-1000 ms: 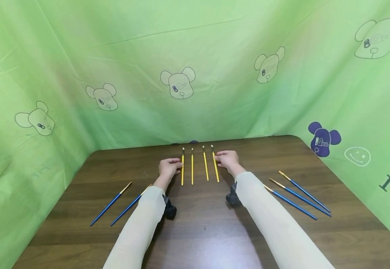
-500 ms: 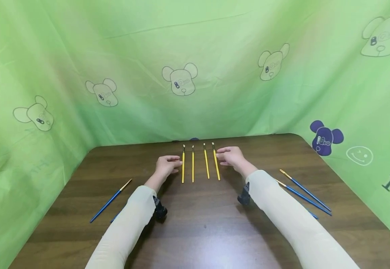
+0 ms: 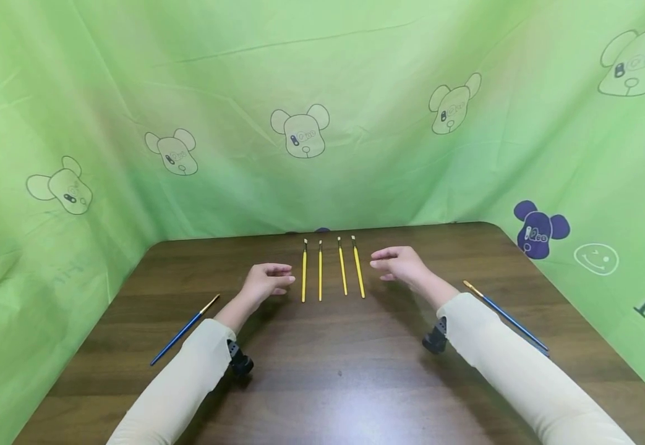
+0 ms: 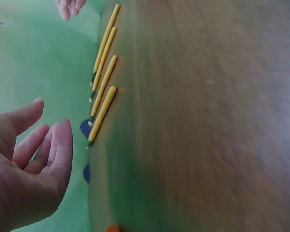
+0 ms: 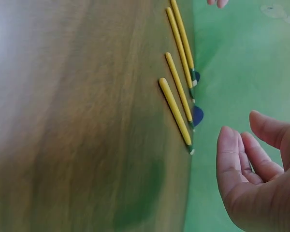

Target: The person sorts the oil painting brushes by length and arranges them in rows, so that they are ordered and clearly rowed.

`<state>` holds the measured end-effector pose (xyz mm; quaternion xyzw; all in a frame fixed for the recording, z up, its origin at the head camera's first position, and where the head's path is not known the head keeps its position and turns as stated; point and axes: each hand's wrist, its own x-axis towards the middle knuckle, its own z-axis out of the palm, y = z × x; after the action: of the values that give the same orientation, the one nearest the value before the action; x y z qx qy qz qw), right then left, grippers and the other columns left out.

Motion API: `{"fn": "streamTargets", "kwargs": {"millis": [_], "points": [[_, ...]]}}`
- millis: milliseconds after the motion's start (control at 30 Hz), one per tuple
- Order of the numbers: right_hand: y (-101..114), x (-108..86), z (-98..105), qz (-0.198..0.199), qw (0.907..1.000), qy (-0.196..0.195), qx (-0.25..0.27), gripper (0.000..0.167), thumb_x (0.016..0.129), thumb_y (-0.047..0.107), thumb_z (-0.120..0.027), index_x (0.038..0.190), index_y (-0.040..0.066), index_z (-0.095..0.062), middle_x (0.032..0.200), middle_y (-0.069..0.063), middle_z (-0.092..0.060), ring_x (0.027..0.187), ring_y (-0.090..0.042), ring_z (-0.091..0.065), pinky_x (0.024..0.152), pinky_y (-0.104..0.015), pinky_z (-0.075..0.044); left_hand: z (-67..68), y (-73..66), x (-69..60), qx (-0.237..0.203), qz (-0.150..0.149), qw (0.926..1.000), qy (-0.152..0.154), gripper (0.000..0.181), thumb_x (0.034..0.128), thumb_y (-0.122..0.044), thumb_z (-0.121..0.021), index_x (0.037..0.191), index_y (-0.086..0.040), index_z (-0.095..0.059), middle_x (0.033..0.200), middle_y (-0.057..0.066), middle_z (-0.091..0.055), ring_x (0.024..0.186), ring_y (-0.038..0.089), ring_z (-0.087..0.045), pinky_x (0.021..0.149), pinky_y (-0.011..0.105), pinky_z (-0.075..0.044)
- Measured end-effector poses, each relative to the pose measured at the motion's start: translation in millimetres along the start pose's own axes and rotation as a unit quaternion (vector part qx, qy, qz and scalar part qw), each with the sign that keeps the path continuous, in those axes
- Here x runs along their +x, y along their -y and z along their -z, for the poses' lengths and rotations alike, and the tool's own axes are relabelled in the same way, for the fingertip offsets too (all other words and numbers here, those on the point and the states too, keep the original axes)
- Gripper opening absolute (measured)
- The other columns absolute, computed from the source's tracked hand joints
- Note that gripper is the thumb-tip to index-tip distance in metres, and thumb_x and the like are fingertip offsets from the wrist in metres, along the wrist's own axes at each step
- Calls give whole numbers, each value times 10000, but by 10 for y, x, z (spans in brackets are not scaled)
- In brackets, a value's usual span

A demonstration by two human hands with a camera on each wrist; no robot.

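Several yellow-handled paintbrushes lie in a row at the table's far middle, bristles away from me. My left hand (image 3: 263,283) hovers left of the leftmost yellow paintbrush (image 3: 303,272), apart from it and holding nothing. On the other side, my right hand (image 3: 402,266) is clear of the rightmost yellow paintbrush (image 3: 358,269), its fingers loosely bent around nothing. Both wrist views show a gap between thumb and fingers, on the left hand (image 4: 38,164) and on the right hand (image 5: 256,179).
A blue paintbrush (image 3: 185,330) lies on the table (image 3: 322,371) at the left, beside my sleeve. At the right, another blue paintbrush (image 3: 508,315) is partly covered by my right sleeve (image 3: 522,364). A green printed curtain (image 3: 233,185) hangs around the table's back and sides.
Both hands have drawn away from the outer yellow paintbrushes, the left toward the left and the right toward the right. The sleeves now cover more of the blue paintbrushes. The yellow row stays put.
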<state>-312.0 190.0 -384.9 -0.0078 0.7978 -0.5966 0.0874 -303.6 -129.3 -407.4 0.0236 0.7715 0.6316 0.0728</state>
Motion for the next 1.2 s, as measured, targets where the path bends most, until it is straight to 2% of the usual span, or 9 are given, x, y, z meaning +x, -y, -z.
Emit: {"fn": "streamTargets", "kwargs": {"millis": [200,400,733,800,900,1000,1200], "points": [[-48,-209,149,164,9996,228,-79,450,918,73,-665,1289,-132,-512,1200,-237,-603,1142,-365,-563,897,-424,-537,164,68,-182,-73,-45,9997,234,396,859,-12,-720,1219,108,-605,1229,257,-604,945,227,-674,764,346,-590],[-96,-400,319,361,9985,378,-164,472,924,105,-665,1293,-141,-502,1229,-268,-582,1116,-314,-584,915,-456,-522,362,120,-356,-58,-242,9990,374,429,857,-8,-720,1235,136,-576,1238,284,-587,976,244,-669,810,385,-578],[-206,-665,615,335,9982,349,-366,511,923,174,-683,1308,-115,-510,1234,-239,-585,1043,-289,-617,854,-415,-559,662,149,-611,152,-179,9989,395,442,875,-34,-706,1261,123,-562,1263,268,-580,1011,212,-658,834,345,-568],[-230,-716,668,362,9982,339,-334,515,925,167,-679,1310,-125,-502,1225,-236,-590,1012,-247,-633,854,-413,-559,715,163,-661,180,-183,9990,366,445,875,-39,-708,1263,123,-561,1256,269,-584,1022,231,-657,838,347,-567],[-273,-792,749,438,9982,295,-266,505,929,136,-669,1305,-148,-490,1218,-234,-591,968,-163,-646,847,-394,-563,795,190,-718,167,-238,9990,353,461,874,-51,-715,1265,131,-553,1241,275,-590,1031,260,-655,844,353,-564],[-325,-862,829,529,9980,234,-270,492,931,118,-662,1291,-167,-487,1227,-240,-586,956,-105,-642,834,-372,-568,871,234,-750,118,-314,9986,416,482,879,-59,-713,1275,148,-532,1251,285,-579,1004,221,-663,852,352,-560],[-441,-967,966,573,9976,232,-311,493,928,99,-661,1277,-194,-475,1248,-295,-559,978,-129,-636,825,-366,-572,999,320,-801,157,-396,9978,507,489,872,-49,-718,1272,158,-528,1243,274,-588,953,103,-650,857,319,-555]]}}
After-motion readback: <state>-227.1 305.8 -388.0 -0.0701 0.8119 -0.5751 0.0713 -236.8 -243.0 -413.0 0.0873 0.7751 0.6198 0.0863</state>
